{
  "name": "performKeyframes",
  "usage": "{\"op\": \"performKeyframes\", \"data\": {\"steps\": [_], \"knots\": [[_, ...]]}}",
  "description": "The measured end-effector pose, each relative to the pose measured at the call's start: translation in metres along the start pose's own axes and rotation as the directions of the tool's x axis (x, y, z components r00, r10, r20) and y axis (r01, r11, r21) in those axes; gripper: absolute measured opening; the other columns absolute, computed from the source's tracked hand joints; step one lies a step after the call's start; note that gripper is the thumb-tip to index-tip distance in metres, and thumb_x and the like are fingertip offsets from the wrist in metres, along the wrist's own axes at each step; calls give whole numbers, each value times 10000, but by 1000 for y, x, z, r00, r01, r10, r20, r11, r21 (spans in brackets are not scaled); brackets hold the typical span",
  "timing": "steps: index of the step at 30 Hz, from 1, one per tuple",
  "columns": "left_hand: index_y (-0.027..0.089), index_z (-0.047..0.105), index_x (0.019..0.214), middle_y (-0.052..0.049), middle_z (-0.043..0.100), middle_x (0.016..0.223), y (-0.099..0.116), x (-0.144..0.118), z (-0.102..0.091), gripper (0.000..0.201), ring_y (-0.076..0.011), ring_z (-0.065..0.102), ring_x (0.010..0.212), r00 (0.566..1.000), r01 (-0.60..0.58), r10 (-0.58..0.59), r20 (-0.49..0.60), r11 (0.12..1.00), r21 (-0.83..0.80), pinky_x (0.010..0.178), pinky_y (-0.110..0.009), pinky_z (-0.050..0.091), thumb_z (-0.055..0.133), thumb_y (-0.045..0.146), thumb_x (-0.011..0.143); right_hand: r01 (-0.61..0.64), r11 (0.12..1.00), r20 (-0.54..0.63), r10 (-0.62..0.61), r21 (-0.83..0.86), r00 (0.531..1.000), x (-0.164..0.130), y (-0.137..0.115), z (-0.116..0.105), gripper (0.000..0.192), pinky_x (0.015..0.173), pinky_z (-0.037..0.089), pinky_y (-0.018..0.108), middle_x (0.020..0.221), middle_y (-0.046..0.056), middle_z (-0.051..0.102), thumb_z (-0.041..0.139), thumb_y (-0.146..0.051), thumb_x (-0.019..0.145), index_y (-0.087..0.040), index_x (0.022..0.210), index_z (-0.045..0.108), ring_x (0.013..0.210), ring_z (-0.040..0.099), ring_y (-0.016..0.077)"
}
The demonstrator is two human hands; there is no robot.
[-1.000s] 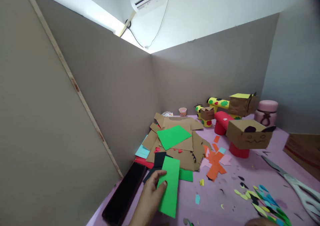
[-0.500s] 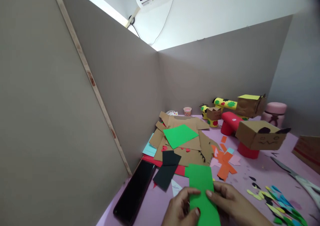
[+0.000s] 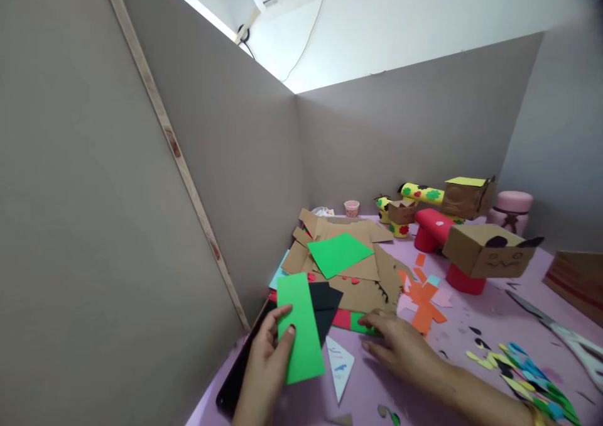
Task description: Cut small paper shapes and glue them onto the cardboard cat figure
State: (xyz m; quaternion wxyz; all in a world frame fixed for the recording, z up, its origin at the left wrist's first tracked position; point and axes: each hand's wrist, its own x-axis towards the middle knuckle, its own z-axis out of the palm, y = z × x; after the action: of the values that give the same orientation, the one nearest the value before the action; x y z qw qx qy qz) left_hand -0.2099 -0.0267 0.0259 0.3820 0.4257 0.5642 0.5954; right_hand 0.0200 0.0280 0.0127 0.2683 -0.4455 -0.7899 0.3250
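holding green card, cup beyond

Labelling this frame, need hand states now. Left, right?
Left hand: closed, holding the green rectangle.
Right hand: open, fingertips at the green strip; contact can't be told.

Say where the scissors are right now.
The scissors lie at the head view's lower right, between the colourful scraps and the brown cardboard by the right edge.
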Motion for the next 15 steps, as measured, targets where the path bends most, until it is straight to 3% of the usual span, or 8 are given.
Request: {"op": "performKeyframes", "data": {"steps": [1, 4, 7, 9, 11, 13, 15], "knots": [[156, 604, 1023, -72, 663, 905, -1, -5, 6, 459, -207, 603, 758, 999, 26, -25, 34, 999, -28, 650, -274, 478, 721, 405, 656, -4, 999, 19, 3, 50, 1000, -1, -6, 5, 194, 738, 453, 352, 861, 111, 658, 506, -271, 792, -149, 872, 634, 826, 604, 250], [173, 609, 1042, -72, 680, 906, -8, -23, 29, 418, -199, 606, 772, 979, 76, -52, 197, 990, -117, 669, -268, 475, 710, 382, 694, -132, 935, 146, 87, 329, 985, -12, -21, 12, 415, 493, 448, 229, 647, 23, 613, 351, -503, 891, -161, 826, 578, 566, 601, 151], [197, 648, 1011, -65, 692, 907, -11, -39, 52, 328, -190, 614, 795, 954, 33, 18, 298, 985, -166, 693, -247, 468, 673, 389, 747, -296, 708, 310, 114, 641, 944, -30, -22, 7, 482, 378, 328, 157, 498, -54, 515, 576, -634, 724, -154, 765, 592, 380, 490, 71], [220, 673, 1025, -58, 692, 870, -10, -45, 61, 289, -177, 615, 752, 926, -26, 68, 370, 993, -118, 676, -240, 472, 580, 405, 824, -324, 605, 300, 144, 727, 943, -42, -14, -2, 490, 364, 285, 135, 467, -56, 516, 678, -619, 640, -137, 707, 623, 345, 456, 39], [254, 701, 1026, -66, 697, 906, -6, -48, 68, 280, -178, 623, 764, 881, -155, 167, 443, 986, -64, 694, -242, 478, 521, 395, 864, -343, 550, 268, 214, 762, 939, -55, -4, -12, 498, 348, 273, 124, 455, -41, 542, 692, -617, 632, -124, 687, 650, 324, 453, 29], [287, 727, 994, -76, 697, 1004, -4, -49, 74, 237, -200, 638, 852, 809, -280, 269, 523, 958, -60, 747, -248, 480, 569, 373, 839, -355, 508, 262, 247, 785, 933, -69, 5, -19, 496, 335, 279, 120, 446, -40, 549, 711, -609, 617, -121, 685, 666, 308, 446, 26], [306, 751, 935, -75, 699, 1047, -5, -51, 83, 186, -223, 648, 908, 737, -326, 316, 597, 940, -95, 775, -256, 482, 638, 343, 792, -331, 476, 232, 255, 815, 939, -83, 10, -24, 473, 344, 287, 114, 447, -54, 539, 733, -590, 610, -129, 699, 680, 321, 434, 20]]}}
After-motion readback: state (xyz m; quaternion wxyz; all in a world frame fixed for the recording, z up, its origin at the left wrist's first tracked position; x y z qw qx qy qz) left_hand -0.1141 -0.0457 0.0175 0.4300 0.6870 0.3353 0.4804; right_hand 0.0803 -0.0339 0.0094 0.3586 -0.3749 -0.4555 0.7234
